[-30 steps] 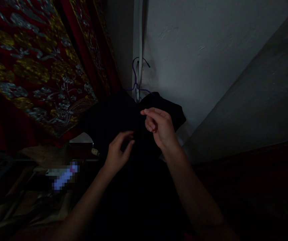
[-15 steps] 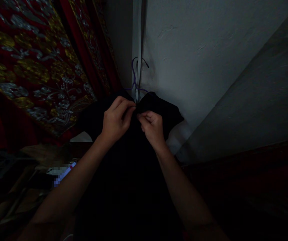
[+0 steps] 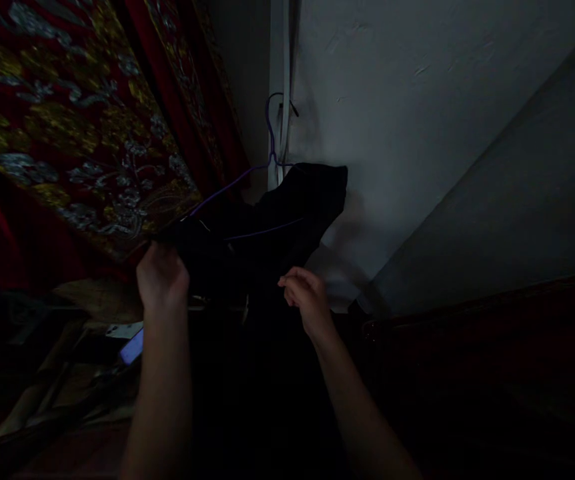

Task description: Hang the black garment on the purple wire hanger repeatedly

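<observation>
A black garment (image 3: 317, 190) hangs from a purple wire hanger (image 3: 271, 137), whose hook is up by a pale strip on the wall. One sloping arm of the hanger shows bare at the left, and its lower bar crosses the opened front. My left hand (image 3: 162, 275) is closed on the garment's left shoulder side and holds it out from the hanger. My right hand (image 3: 306, 293) is in a pinch at the front of the cloth, probably on its edge. The dark fabric hides exactly what the right fingertips grip.
Red cloth with gold and silver embroidery (image 3: 82, 127) hangs at the left. A grey wall (image 3: 407, 120) rises behind and to the right. Low at the left are wooden pieces (image 3: 30, 393) and a lit phone-like screen (image 3: 132, 347). The scene is very dark.
Both hands first met at the garment's neckline. My left hand then moved left and down, drawing the cloth open and baring the hanger's left arm. My right hand moved slightly lower.
</observation>
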Demonstrator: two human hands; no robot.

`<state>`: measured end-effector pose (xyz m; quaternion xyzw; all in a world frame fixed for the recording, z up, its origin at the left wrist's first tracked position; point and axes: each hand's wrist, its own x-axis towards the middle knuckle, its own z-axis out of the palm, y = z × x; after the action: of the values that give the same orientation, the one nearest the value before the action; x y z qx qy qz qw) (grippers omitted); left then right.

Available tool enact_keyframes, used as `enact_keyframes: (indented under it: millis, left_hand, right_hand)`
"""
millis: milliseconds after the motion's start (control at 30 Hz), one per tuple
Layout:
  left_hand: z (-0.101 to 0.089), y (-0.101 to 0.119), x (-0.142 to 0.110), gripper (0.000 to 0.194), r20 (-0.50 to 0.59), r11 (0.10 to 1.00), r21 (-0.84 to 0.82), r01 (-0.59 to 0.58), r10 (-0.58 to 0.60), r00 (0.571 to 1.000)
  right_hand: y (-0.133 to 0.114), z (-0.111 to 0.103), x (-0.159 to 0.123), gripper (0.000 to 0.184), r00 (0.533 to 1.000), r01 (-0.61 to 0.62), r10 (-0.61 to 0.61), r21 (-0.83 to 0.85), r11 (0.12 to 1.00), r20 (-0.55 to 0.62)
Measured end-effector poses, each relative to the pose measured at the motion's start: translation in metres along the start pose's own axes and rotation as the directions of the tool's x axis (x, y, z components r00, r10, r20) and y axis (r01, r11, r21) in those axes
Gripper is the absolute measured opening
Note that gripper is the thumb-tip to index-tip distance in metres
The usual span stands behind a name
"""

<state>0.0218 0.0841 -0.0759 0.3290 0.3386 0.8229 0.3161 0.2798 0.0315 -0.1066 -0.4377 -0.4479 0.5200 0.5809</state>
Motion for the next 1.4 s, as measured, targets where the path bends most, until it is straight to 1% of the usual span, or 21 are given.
enact_keyframes:
  millis: [67,100,167,200,233,267,300,433,567,633,700,767,833,867,933,1033,1133,1233,1333,1367,1400]
  left_hand:
    - [-0.006,-0.01,-0.029,0.024,-0.072,0.986,-0.091,0.136,-0.143,0.987]
    - [-0.007,-0.014,-0.044,0.022,-0.095,0.97,-0.129,0.208,-0.221,0.971]
    - [-0.008,-0.02,-0.073,0.016,-0.104,0.908,-0.205,0.367,-0.393,0.914]
    - [-0.008,-0.022,-0.085,0.011,-0.095,0.874,-0.233,0.426,-0.457,0.885]
    - [-0.008,-0.024,-0.095,0.007,-0.08,0.851,-0.25,0.462,-0.494,0.866]
    - [-0.007,-0.027,-0.104,0.004,-0.068,0.839,-0.261,0.477,-0.509,0.858]
    - [-0.007,-0.029,-0.111,0.006,-0.059,0.838,-0.268,0.475,-0.506,0.861]
    - [-0.002,-0.031,-0.129,0.024,-0.031,0.879,-0.221,0.423,-0.44,0.897]
    - [0.011,-0.023,-0.142,0.029,0.054,0.9,-0.089,0.427,-0.423,0.904]
    - [0.019,-0.016,-0.15,0.028,0.114,0.912,-0.035,0.409,-0.403,0.908]
    - [0.026,-0.01,-0.157,0.028,0.179,0.926,-0.003,0.377,-0.37,0.912]
    - [0.032,-0.004,-0.164,0.028,0.246,0.943,0.024,0.333,-0.328,0.912]
    - [0.037,0.002,-0.169,0.024,0.321,0.961,0.076,0.266,-0.276,0.906]
    - [0.04,0.005,-0.171,0.021,0.364,0.969,0.114,0.217,-0.244,0.899]
    - [0.045,0.01,-0.175,0.017,0.456,0.977,0.19,0.096,-0.175,0.873]
    - [0.052,0.018,-0.177,0.015,0.55,0.97,0.234,-0.061,-0.08,0.831]
    - [0.055,0.023,-0.174,0.014,0.569,0.958,0.257,-0.13,-0.041,0.822]
    - [0.052,0.025,-0.163,0.015,0.564,0.933,0.314,-0.177,-0.033,0.825]
    - [0.042,0.025,-0.149,0.013,0.57,0.914,0.341,-0.217,-0.017,0.822]
    - [0.037,0.024,-0.145,0.011,0.586,0.916,0.343,-0.207,-0.036,0.81]
    - [0.032,0.023,-0.142,0.012,0.611,0.921,0.348,-0.173,-0.082,0.788]
  right_hand:
    - [0.004,-0.004,-0.015,0.018,0.999,-0.008,0.012,0.084,0.996,-0.04]
    - [0.007,-0.008,-0.021,0.018,0.998,-0.01,0.018,0.124,0.992,-0.062]
    - [0.01,-0.018,-0.032,0.018,0.994,-0.007,0.026,0.176,0.984,-0.108]
    - [0.011,-0.024,-0.036,0.019,0.991,-0.001,0.027,0.186,0.983,-0.134]
    - [0.012,-0.031,-0.039,0.019,0.987,0.008,0.023,0.187,0.982,-0.16]
    - [0.012,-0.037,-0.041,0.02,0.983,0.018,0.016,0.183,0.983,-0.185]
    - [0.012,-0.042,-0.042,0.02,0.979,0.03,0.007,0.177,0.984,-0.205]
    - [0.012,-0.051,-0.043,0.02,0.975,0.048,-0.013,0.157,0.986,-0.22]
    - [0.023,-0.05,-0.045,0.021,0.979,0.02,0.006,0.124,0.992,-0.202]
    - [0.031,-0.052,-0.044,0.021,0.984,-0.01,0.018,0.047,0.999,-0.18]
    - [0.037,-0.054,-0.042,0.023,0.99,-0.061,0.049,-0.085,0.995,-0.133]
    - [0.04,-0.056,-0.04,0.026,0.992,-0.102,0.081,-0.228,0.968,-0.099]
    - [0.039,-0.055,-0.04,0.03,0.993,-0.099,0.074,-0.315,0.944,-0.091]
    - [0.036,-0.053,-0.042,0.032,0.995,-0.081,0.058,-0.325,0.942,-0.082]
    - [0.027,-0.047,-0.048,0.037,0.999,-0.03,0.02,-0.276,0.961,-0.039]
    - [0.011,-0.032,-0.062,0.042,0.996,0.039,-0.026,-0.143,0.989,0.091]
    - [-0.002,-0.014,-0.075,0.043,0.961,0.051,-0.027,-0.082,0.995,0.276]
    - [-0.008,0.001,-0.08,0.035,0.909,-0.01,0.047,-0.09,0.996,0.414]
    - [-0.014,0.005,-0.077,0.016,0.882,-0.076,0.169,-0.22,0.972,0.44]
    - [-0.018,0.004,-0.074,0.013,0.871,-0.089,0.209,-0.274,0.958,0.445]
    - [-0.022,0.001,-0.07,0.013,0.855,-0.096,0.241,-0.315,0.944,0.46]
